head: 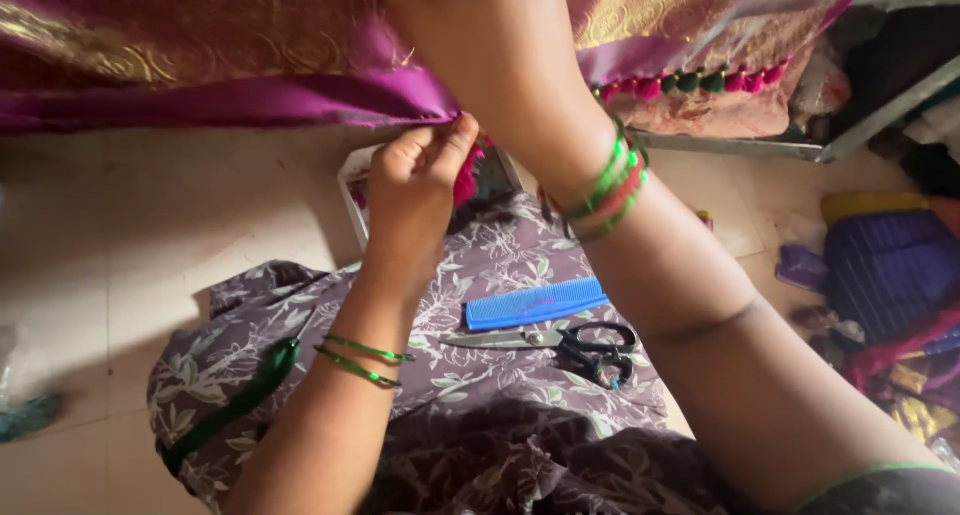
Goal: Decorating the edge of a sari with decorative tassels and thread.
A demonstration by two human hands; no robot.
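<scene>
1. The left hand (420, 180) is closed in a pinch on the purple edge of the sari cloth (250, 100), at the centre of the frame, just beside a pink tassel (466, 180).
2. The right hand is cut off by the top edge above the bangled right wrist (608, 183); whether it is open or closed cannot be told.
3. The cloth is judged light, soft and probably slippery; it is best taken at the hemmed border, where the weave looks firmer.
4. Its border is stretched across the upper frame, long axis left to right, with a tassel row (700, 80) at the upper right.
5. Lower down, a blue comb (535, 303) and black-handled scissors (560, 343) lie on floral fabric (470, 395), blades pointing left.
</scene>
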